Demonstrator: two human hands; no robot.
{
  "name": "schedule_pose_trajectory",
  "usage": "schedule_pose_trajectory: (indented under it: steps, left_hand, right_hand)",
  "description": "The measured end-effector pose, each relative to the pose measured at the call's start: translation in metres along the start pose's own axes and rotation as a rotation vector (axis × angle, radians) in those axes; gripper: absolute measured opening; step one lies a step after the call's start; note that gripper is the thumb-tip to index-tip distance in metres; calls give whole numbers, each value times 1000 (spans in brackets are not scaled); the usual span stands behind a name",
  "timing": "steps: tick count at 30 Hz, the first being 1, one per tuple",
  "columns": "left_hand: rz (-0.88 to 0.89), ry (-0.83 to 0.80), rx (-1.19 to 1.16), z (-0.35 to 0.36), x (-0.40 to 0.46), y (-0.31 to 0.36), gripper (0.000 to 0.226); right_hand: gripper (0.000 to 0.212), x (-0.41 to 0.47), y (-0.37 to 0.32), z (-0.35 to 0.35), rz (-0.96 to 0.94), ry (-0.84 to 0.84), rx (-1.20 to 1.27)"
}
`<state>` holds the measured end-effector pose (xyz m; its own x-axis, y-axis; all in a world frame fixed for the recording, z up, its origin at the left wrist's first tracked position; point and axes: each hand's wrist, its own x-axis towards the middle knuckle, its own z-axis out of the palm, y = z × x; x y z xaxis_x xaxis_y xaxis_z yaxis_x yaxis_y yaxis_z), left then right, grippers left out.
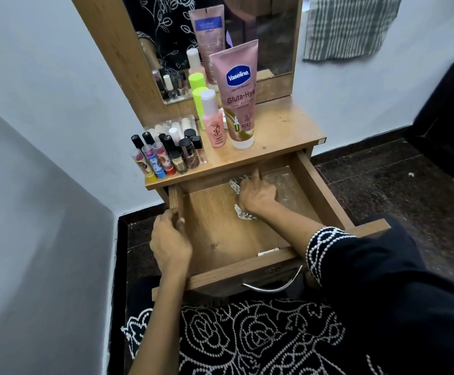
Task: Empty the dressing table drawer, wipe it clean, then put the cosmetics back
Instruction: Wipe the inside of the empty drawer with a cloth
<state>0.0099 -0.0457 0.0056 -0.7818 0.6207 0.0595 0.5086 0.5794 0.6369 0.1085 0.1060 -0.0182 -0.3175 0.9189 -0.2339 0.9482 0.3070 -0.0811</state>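
The wooden drawer (320, 190) is pulled out and its floor holds only a small white stick (268, 251) at the front edge. My right hand (257, 194) grips a patterned cloth (236, 185) near the back of the drawer floor. My left hand (169, 239) grips the drawer's left wall. On the dressing table top (288, 131) stand a pink Vaseline tube (239, 96), a small pink bottle (213, 120), a green-capped bottle (199, 100) and a clear organiser (166, 150) with several nail polishes and lip balms.
A mirror (272, 36) rises behind the tabletop. A striped cloth (347, 25) hangs on the wall at upper right. A wall corner closes in on the left; dark floor and dark furniture (450, 109) lie to the right.
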Motion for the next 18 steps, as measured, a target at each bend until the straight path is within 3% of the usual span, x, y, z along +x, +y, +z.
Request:
schedule_pose_trajectory:
  steps: [7, 9, 11, 13, 15, 18]
  left_hand:
    - [1, -4, -14, -1, -2, -1, 30]
    - [1, -2, -14, -1, -2, -1, 30]
    - [-5, 2, -16, -1, -2, -1, 30]
    - [-5, -1, -12, -1, -1, -1, 30]
    - [-9, -4, -2, -1, -1, 0, 30]
    - [-14, -13, 7, -2, -2, 0, 31]
  right_hand:
    - [45, -6, 7, -3, 192, -28, 99]
    - [46, -19, 15, -5, 41, -14, 18]
    - [40, -36, 26, -10, -286, -21, -188]
    - [34, -48, 44, -15, -553, -140, -326]
    - [30, -46, 64, -23, -603, -216, -362]
    - [34, -24, 76, -28, -429, -167, -250]
